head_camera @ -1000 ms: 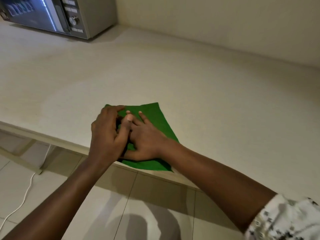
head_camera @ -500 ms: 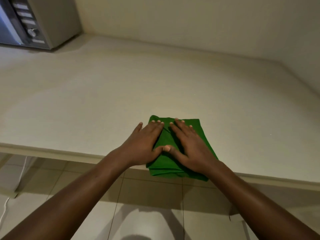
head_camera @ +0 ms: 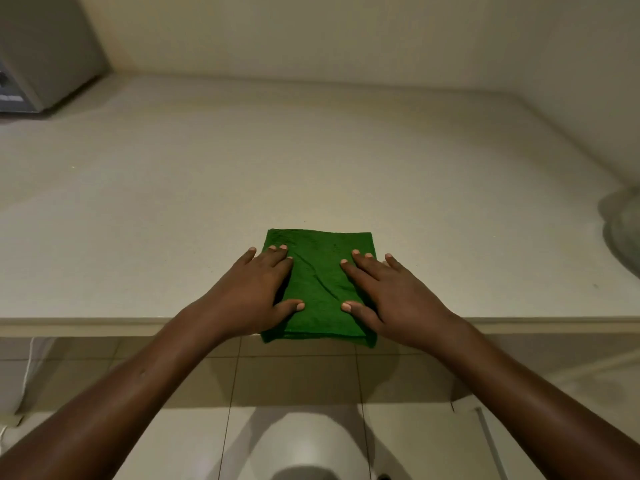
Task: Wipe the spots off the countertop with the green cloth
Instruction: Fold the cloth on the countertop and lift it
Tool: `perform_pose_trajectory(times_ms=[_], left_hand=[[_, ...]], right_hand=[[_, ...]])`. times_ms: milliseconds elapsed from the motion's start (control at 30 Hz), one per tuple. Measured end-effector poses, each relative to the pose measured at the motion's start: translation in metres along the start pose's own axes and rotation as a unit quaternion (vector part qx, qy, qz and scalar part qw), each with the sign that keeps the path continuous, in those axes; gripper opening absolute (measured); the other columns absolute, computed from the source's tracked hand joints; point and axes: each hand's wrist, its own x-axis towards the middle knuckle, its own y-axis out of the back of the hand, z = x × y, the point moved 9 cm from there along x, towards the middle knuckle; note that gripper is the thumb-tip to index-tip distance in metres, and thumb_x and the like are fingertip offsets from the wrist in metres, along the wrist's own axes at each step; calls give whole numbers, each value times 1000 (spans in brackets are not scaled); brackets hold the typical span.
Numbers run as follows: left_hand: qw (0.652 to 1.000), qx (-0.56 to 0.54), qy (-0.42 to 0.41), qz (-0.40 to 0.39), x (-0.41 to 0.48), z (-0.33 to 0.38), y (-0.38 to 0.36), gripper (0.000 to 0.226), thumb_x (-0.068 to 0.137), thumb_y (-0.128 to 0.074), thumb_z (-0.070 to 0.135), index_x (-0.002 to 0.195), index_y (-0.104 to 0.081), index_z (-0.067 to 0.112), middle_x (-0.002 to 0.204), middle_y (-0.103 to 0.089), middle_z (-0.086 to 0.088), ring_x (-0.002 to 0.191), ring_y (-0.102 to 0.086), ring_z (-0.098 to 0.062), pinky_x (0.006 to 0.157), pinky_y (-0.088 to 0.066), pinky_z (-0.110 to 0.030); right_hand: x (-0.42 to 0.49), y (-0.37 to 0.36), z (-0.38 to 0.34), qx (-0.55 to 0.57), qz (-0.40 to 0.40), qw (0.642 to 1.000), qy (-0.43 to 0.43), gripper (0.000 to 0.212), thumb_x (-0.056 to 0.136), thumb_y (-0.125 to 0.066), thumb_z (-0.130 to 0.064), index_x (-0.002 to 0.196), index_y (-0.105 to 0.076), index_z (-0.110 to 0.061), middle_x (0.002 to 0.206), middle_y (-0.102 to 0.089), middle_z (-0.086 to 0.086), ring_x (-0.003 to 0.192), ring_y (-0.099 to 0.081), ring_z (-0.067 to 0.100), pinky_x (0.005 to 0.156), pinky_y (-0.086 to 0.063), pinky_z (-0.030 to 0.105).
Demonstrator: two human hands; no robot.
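1. Since the earlier frame both hands are sitting wider apart on the folded green cloth (head_camera: 320,289), and the silver microwave (head_camera: 41,64) is sliding toward the left edge of view.
2. Left hand (head_camera: 252,296) and right hand (head_camera: 391,296) are pressing flat, fingers spread, gripping nothing.
3. Cloth is lying at the front lip of the pale beige stone countertop (head_camera: 311,150), its near edge overhanging.
4. Cream wall (head_camera: 346,36) is running behind; light floor tiles (head_camera: 173,445) are showing below.

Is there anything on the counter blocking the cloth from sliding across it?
Nothing visible does. Both hands, left and right, lie flat on the cloth at the counter's near edge. The surface ahead is bare; a microwave stands far left and a blurred object sits at the right edge.
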Motion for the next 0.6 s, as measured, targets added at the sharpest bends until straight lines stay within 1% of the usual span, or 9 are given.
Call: perform_pose_trajectory(times_ms=[67,133,200,267,333,433,467,533,600], left_hand=[[1000,-12,-4,15,-3,5,7,77,92,-49,65,151,-41,15,165,-31,-7,154,-27,-20,127,-13,-37],[999,-10,-11,33,-9,14,14,61,92,-54,60,135,-56,16,152,-50,-6,139,-48,-21,120,-29,-35],[998,-7,-21,61,-17,23,19,47,90,-59,55,118,-63,17,131,-64,-3,113,-61,-21,103,-44,-35],[996,-9,-30,78,-28,33,21,39,87,-66,48,110,-64,16,118,-68,-3,100,-63,-22,93,-49,-37],[996,2,-43,79,-35,42,20,35,84,-71,41,108,-66,17,112,-69,-2,96,-65,-22,90,-51,-36],[994,18,-69,87,-40,57,28,18,81,-74,32,91,-64,20,87,-67,3,73,-60,-16,72,-47,-29],[993,20,-75,88,-40,62,31,16,80,-74,30,86,-62,21,79,-64,5,65,-54,-14,65,-42,-27],[994,8,-74,80,-38,69,36,19,81,-74,32,82,-56,25,69,-59,9,56,-44,-9,55,-29,-20],[998,-6,-46,44,-35,71,36,25,85,-68,37,82,-43,35,65,-53,12,53,-43,-7,50,-21,-18]], right_hand=[[-3,3,-4,-5,8,1000,-1,72,102,-42,-58,160,-33,-17,166,-34,13,152,-36,26,128,-16,42],[-10,9,-11,-10,38,999,2,60,100,-53,-51,146,-53,-13,150,-56,16,135,-57,30,121,-32,44],[-19,20,-20,-15,105,994,15,39,95,-66,-41,119,-69,-11,117,-75,13,99,-71,32,94,-50,39],[-31,27,-25,-15,149,989,23,24,88,-77,-34,99,-70,-13,90,-75,6,74,-66,27,72,-48,33],[-41,32,-27,-9,169,985,34,23,81,-83,-29,93,-69,-16,82,-72,2,68,-64,22,71,-48,31],[-52,41,-29,4,173,983,55,24,79,-85,-27,94,-69,-17,77,-73,-1,65,-65,21,76,-51,29],[-54,44,-28,12,165,984,59,25,79,-85,-28,94,-69,-17,75,-72,-2,62,-65,21,71,-51,28],[-57,47,-20,44,123,990,52,27,84,-80,-35,101,-67,-19,72,-68,-4,60,-59,20,58,-41,26],[-59,45,-6,89,59,994,34,26,93,-67,-43,111,-61,-27,76,-66,-8,64,-56,15,57,-35,28]])
